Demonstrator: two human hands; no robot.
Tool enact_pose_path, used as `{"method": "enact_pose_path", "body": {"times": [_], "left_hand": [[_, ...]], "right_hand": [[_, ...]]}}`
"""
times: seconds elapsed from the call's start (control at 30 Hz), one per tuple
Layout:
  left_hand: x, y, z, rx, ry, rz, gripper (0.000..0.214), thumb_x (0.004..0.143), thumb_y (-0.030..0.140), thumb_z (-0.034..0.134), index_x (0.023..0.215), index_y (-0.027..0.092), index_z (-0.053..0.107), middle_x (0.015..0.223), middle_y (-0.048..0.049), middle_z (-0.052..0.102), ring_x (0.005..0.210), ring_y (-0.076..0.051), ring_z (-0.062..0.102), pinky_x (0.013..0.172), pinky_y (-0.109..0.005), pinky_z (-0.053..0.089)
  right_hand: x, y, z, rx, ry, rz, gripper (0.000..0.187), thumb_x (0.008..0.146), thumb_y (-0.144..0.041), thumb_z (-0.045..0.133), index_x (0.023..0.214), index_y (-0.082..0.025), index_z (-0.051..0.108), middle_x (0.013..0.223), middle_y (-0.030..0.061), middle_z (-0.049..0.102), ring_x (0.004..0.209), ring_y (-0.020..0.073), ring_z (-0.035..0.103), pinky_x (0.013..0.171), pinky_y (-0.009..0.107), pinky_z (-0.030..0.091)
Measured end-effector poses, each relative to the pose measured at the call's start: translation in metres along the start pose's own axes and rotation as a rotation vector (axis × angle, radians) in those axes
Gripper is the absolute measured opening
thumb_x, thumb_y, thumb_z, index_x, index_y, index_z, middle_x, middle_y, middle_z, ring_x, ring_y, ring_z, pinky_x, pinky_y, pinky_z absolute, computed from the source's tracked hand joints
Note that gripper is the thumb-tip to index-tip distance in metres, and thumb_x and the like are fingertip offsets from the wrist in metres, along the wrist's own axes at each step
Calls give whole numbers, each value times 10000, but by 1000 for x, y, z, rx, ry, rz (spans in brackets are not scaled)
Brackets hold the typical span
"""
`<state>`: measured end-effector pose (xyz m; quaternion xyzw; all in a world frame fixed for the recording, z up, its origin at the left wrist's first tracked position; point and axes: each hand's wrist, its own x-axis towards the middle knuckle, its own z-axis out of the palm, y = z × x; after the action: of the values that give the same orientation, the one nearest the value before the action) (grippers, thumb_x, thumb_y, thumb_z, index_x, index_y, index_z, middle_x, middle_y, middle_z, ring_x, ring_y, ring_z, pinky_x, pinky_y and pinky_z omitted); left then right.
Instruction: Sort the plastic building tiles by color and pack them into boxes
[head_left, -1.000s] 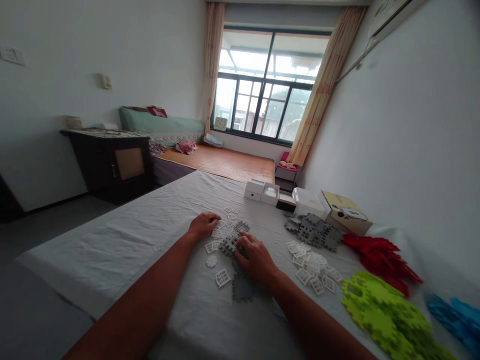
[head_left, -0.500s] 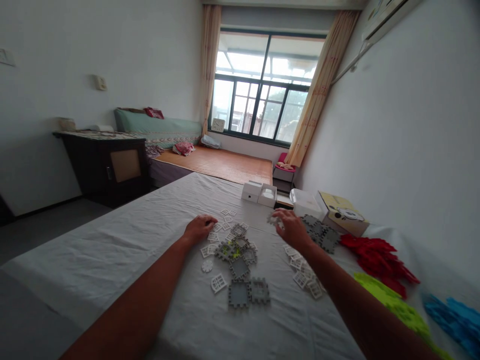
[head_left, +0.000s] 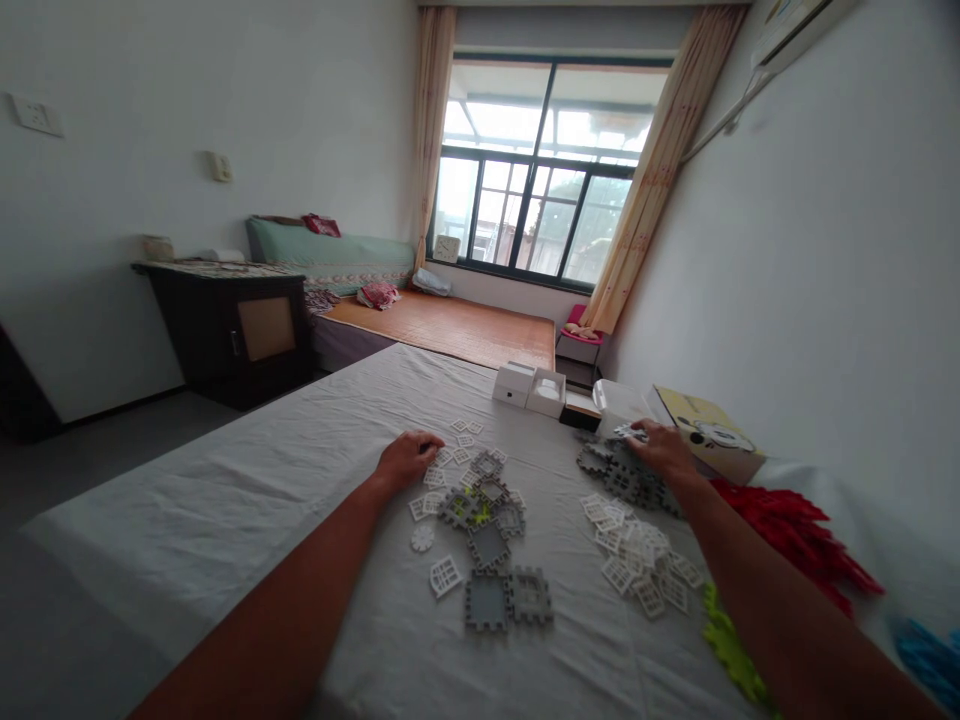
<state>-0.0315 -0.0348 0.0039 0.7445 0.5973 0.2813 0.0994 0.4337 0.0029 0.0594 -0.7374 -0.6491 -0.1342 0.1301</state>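
Note:
My left hand (head_left: pixel 409 458) rests on the cloth with its fingers curled together. White lattice window pieces (head_left: pixel 444 456) lie just beside its fingertips; whether it grips anything is hidden. Over the pile of grey notched tiles (head_left: pixel 626 475) at the right, my right hand (head_left: pixel 664 448) pinches a grey notched building tile (head_left: pixel 628 431). Between my arms lies a group of grey square tiles (head_left: pixel 488 546), some joined, with a yellow-green piece (head_left: pixel 480 507) among them. A round white piece (head_left: pixel 422 538) and an arched white window (head_left: pixel 445 576) sit to their left.
More white window pieces (head_left: pixel 641 550) are heaped inside my right forearm. Red pieces (head_left: pixel 787 535), lime pieces (head_left: pixel 727 640) and blue pieces (head_left: pixel 930 645) lie farther right. White boxes (head_left: pixel 514 384), a clear container (head_left: pixel 621 402) and a yellow box (head_left: pixel 709 430) line the far edge.
My right hand has moved right with the grey notched building tile, from beside the grey pile to over it. My left hand stays by the white window pieces. The view has shifted slightly.

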Motion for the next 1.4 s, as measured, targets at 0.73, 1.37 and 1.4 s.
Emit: {"method": "enact_pose_path", "body": {"times": [0.73,1.37,1.4], "left_hand": [[-3,4,-4,-11,-4,-8,290,777,263,479,968,247,697,1021,0,690,961,-158,599,826,-216,439],[-1,1,-3,-9,-13,-2,293,783,275,468,964,242,696,1018,-2,693,963,-154,601,837,-220,439],[-1,1,-3,-11,-14,-1,292,785,281,469,965,243,696,1018,-1,693,968,-155,599,842,-222,438]], "right_hand": [[-150,-168,-32,611,-289,-747,406,766,-355,625,1156,-256,574,1263,75,548,1134,231,479,947,406,402],[-152,-131,-29,772,-349,-540,372,741,-391,636,1079,-239,603,1056,60,621,891,188,596,762,343,522],[-155,-132,-30,737,-347,-585,438,702,-404,679,1102,-246,596,1103,66,605,954,206,575,813,362,502]]}}
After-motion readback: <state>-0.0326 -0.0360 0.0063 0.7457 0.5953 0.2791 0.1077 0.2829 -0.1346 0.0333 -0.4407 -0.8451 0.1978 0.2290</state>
